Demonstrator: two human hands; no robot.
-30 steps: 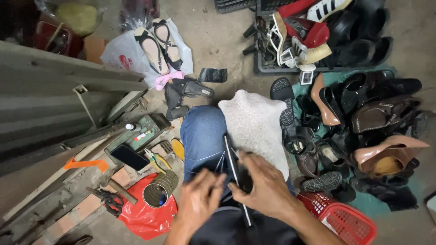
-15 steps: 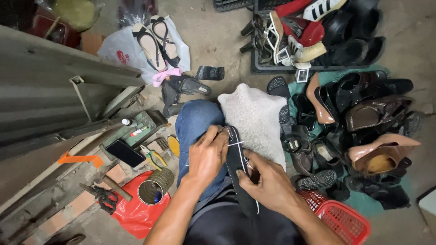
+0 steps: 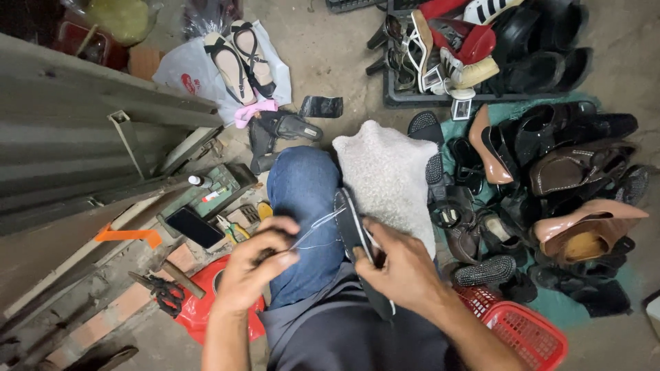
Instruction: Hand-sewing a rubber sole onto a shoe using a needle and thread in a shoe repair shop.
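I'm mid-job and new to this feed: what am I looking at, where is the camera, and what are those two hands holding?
There is no machine here, only a seated person's two bare hands. The single camera sits on that person's head and looks down over the lap. The right hand holds a dark shoe sole on edge against the knee in blue jeans. The left hand pinches a pale thread that runs across to the sole. A grey fuzzy cloth covers the other knee. On the floor lie a heap of shoes, a red basket, a dark phone and black scissors.
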